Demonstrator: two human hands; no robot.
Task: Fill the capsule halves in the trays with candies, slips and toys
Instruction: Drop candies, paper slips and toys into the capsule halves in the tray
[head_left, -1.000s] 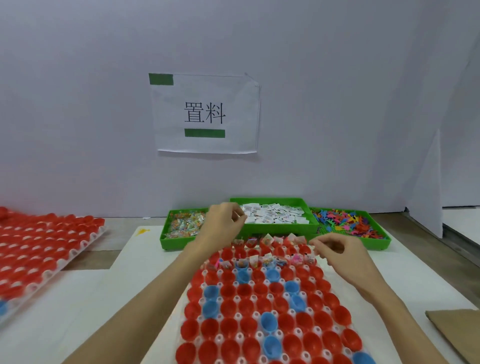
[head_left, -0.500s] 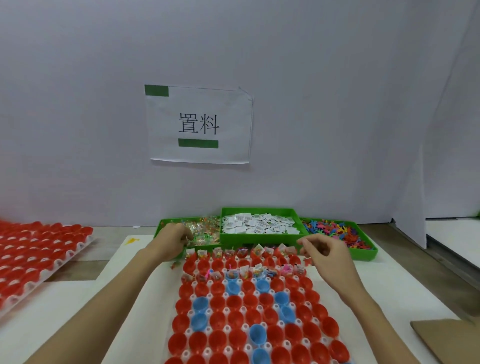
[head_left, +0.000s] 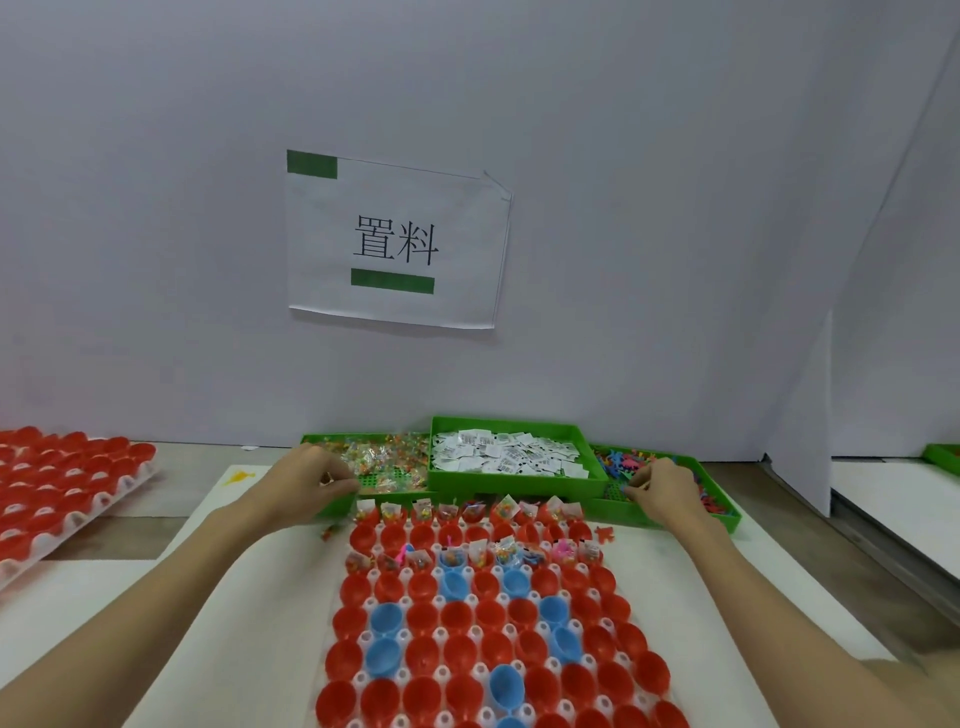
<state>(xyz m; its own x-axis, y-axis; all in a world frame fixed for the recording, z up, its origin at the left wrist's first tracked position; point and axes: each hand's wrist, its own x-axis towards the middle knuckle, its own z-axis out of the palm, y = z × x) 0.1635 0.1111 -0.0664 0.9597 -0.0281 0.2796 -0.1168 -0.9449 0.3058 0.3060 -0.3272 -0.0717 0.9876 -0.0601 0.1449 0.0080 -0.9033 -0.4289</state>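
Head view: the white plastic tray of red and blue capsule halves (head_left: 483, 623) lies on the white tabletop (head_left: 249, 597) near its front edge. Only its two farthest rows hold packets and toys, while the nearer rows look empty.

Along the tabletop's far edge stand three bins. These are the green plastic bin of wrapped candies (head_left: 384, 467), the green plastic bin of white paper slips (head_left: 511, 457) and the green plastic bin of small coloured toys (head_left: 670, 480).

The left hand (head_left: 306, 480) is at the candy bin, its fingers curled and apparently pinching a packet. The right hand (head_left: 665, 486) is over the toy bin with curled fingers, but whether they hold a toy I cannot tell.

A second tray of red capsule halves (head_left: 67, 483) lies at the tabletop's left edge.

Risk: a small piece may slip from either hand on the way back. A stray orange toy (head_left: 604, 533) already lies beside the tray.

Half a second earlier the right hand hovered over the tray's far row; it has since reached into the toy bin. The left hand was already at the candy bin.
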